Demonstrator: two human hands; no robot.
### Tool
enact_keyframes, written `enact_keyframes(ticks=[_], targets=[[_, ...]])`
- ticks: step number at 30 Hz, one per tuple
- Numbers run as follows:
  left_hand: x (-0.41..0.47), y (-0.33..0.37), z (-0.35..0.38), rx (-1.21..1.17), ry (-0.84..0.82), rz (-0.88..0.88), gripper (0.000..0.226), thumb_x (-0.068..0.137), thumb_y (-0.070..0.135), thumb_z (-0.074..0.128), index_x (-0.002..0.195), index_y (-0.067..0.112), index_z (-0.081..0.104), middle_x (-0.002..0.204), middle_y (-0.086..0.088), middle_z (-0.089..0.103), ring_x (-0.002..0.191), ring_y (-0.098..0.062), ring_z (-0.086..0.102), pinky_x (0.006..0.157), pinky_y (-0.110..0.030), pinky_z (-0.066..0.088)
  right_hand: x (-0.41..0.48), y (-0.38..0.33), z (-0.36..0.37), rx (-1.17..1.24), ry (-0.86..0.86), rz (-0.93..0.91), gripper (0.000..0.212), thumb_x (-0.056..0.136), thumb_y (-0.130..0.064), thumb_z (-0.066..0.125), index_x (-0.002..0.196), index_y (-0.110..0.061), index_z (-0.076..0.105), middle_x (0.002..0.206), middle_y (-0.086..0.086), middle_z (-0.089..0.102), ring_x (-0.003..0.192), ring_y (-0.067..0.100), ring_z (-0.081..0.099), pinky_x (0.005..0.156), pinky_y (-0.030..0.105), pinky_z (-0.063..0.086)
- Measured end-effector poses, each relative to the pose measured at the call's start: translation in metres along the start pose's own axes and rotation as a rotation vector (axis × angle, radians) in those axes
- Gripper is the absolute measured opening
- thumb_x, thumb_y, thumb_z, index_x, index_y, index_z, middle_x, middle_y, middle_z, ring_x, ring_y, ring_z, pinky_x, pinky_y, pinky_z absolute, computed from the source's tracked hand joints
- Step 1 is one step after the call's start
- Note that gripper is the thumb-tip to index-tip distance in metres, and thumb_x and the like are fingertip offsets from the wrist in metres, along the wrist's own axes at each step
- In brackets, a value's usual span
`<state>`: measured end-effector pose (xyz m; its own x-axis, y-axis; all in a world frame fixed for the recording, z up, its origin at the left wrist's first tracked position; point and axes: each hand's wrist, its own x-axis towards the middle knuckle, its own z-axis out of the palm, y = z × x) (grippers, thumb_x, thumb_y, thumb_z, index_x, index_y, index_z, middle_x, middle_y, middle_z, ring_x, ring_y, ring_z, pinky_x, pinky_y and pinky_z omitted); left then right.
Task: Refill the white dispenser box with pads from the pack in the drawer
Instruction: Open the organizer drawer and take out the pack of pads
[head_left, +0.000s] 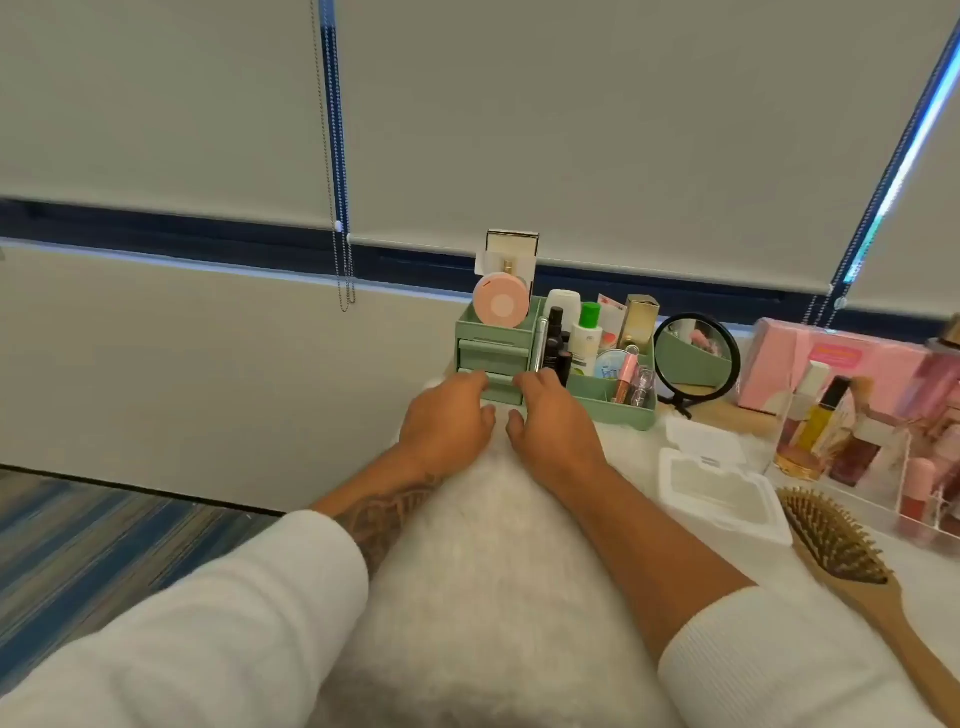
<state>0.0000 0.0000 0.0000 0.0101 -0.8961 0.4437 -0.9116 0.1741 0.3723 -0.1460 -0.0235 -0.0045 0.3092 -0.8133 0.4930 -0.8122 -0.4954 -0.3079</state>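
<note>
The fluffy white mat (493, 571) is the biggest thing here, a long-piled, soft cover running from the near edge up to the foot of the green organiser (608, 410). The organiser is matt, pale-green plastic, boxy with rounded corners. It has open compartments crowded with bottles and tubes on its right and two shallow drawers stacked on its left.

The white dispenser box (722, 493) lies on the mat to the right of the organiser and nearer the person. It is a flat, smooth plastic rectangle with its hinged lid thrown back, and the inside looks pale and nearly bare.

The left hand (447, 421) and the right hand (556, 421) sit close together against the organiser's front, with bent fingers at the two ends of the lower drawer (501, 387). The backs of the hands hide the fingertips, so I cannot tell whether they hook the drawer or only touch it.

The step in hand looks like opening this drawer to reach the pack, which is not visible. The drawer appears shut or barely out.

The next move calls for an even, straight pull from both ends. It should be light, because the organiser is small and sits on slippery fur, so it may slide toward the person or tip its bottles.
</note>
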Motion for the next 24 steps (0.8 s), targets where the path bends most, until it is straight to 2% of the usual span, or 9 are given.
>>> enact_keyframes(ticks=[3,8,11,15,24], targets=[[0.021,-0.007,-0.001,0.111,0.1,0.067,0.018,0.096,0.027,0.054,0.111,0.017,0.057,0.101,-0.004,0.069,0.084,-0.031,0.066,0.07,-0.037,0.052,0.001,0.005,0.003,-0.023,0.058,0.021,0.049,0.088,-0.022,0.062,0.134,-0.015,0.047,0.125,0.006,0.048,0.102,0.026,0.056,0.076,0.037,0.05],[0.035,-0.008,0.004,0.328,0.067,0.195,0.015,0.098,0.027,0.053,0.109,0.016,0.055,0.098,-0.006,0.071,0.081,-0.032,0.067,0.063,-0.034,0.045,0.0,0.012,0.01,-0.054,0.033,0.062,0.058,0.086,-0.028,0.06,0.139,-0.014,0.043,0.135,0.008,0.044,0.113,0.028,0.051,0.089,0.039,0.05],[0.044,-0.008,0.011,0.345,0.06,0.237,0.013,0.097,0.024,0.054,0.107,0.016,0.054,0.097,-0.006,0.071,0.08,-0.031,0.067,0.065,-0.036,0.051,-0.001,0.013,0.012,-0.039,0.0,0.084,0.061,0.089,-0.03,0.058,0.144,-0.014,0.039,0.139,0.009,0.045,0.119,0.028,0.05,0.094,0.04,0.048],[0.051,-0.006,0.016,0.41,0.071,0.259,0.01,0.095,0.02,0.058,0.103,0.015,0.055,0.093,-0.006,0.071,0.076,-0.03,0.067,0.06,-0.034,0.046,-0.001,0.012,0.012,-0.045,-0.022,0.087,0.057,0.091,-0.032,0.055,0.143,-0.013,0.041,0.138,0.009,0.048,0.119,0.027,0.049,0.096,0.041,0.047],[0.058,-0.011,0.016,0.585,0.066,0.353,0.01,0.097,0.016,0.054,0.103,0.014,0.061,0.091,-0.004,0.073,0.075,-0.027,0.07,0.059,-0.031,0.041,-0.001,0.013,0.012,-0.047,-0.015,0.088,0.057,0.092,-0.034,0.054,0.144,-0.015,0.04,0.137,0.007,0.048,0.119,0.025,0.049,0.096,0.039,0.047]])
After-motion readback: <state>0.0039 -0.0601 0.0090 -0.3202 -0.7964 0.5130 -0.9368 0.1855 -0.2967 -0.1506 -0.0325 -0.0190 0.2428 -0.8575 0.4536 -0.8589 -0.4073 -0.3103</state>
